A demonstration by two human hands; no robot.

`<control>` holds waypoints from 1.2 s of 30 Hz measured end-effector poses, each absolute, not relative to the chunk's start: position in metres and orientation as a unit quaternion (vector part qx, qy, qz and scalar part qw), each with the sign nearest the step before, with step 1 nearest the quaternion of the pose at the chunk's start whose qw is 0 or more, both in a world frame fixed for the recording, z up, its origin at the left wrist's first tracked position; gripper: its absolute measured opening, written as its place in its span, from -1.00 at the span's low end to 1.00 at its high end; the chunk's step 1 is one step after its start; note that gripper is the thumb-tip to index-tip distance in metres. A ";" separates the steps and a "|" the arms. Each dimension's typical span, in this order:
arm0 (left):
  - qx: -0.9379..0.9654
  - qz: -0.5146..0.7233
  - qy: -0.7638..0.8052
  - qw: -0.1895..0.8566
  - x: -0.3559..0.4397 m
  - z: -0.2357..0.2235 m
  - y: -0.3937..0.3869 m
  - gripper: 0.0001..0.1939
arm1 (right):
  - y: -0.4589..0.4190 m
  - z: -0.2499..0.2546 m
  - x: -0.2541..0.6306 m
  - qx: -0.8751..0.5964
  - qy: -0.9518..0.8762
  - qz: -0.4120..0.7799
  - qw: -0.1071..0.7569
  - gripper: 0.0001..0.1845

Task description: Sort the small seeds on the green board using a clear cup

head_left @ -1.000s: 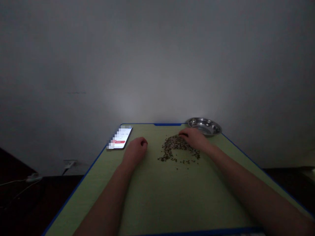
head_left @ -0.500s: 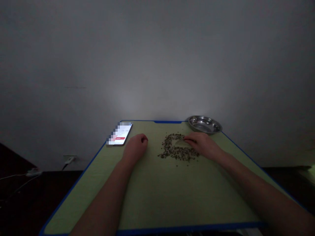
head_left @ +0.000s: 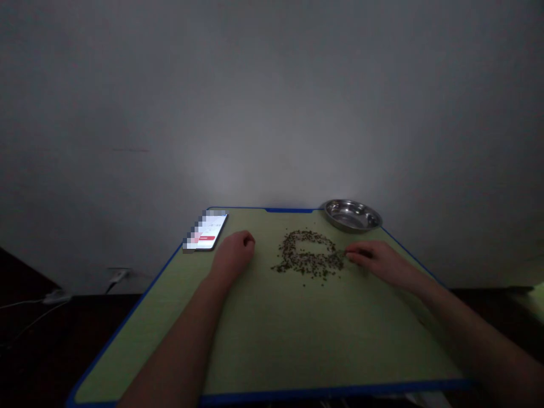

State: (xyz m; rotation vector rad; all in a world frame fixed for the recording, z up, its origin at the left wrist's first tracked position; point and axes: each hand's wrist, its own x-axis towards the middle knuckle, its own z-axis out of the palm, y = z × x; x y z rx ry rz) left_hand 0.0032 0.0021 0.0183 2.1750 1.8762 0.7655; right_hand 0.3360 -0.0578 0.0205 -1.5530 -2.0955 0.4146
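Small dark grains, like seeds or peppercorns [head_left: 308, 263], lie scattered on the pale green table in a rough ring around a bare patch. My right hand [head_left: 374, 259] is at the right edge of the grains, thumb and fingers pinched on a small thin translucent piece [head_left: 339, 256]. That piece reaches in among the grains; its exact kind is too dim to tell. My left hand [head_left: 233, 255] rests on the table left of the grains, curled into a loose fist with nothing showing in it.
A shiny steel bowl [head_left: 352, 216] stands at the far right corner of the table [head_left: 272, 340]. A lit phone [head_left: 209, 235] lies at the far left edge. Behind the table is a grey wall [head_left: 272, 113], with a plug [head_left: 118, 277] and cables low on the left.
My right hand has moved right and slightly towards me with the translucent piece, uncovering the right side of the ring of grains. My left hand stays where it was.
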 end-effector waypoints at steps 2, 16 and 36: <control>0.726 0.253 0.633 0.088 0.003 0.018 0.002 -0.75 | -0.056 0.019 0.333 -0.573 -0.765 0.162 0.246 -0.69; 0.728 0.246 0.636 0.078 0.003 0.018 0.002 -0.74 | -0.046 0.022 0.283 -0.554 -0.790 0.146 0.218 -0.75; 0.736 0.248 0.625 0.083 0.003 0.019 0.002 -0.75 | -0.045 0.029 0.263 -0.502 -0.819 0.175 0.214 -0.79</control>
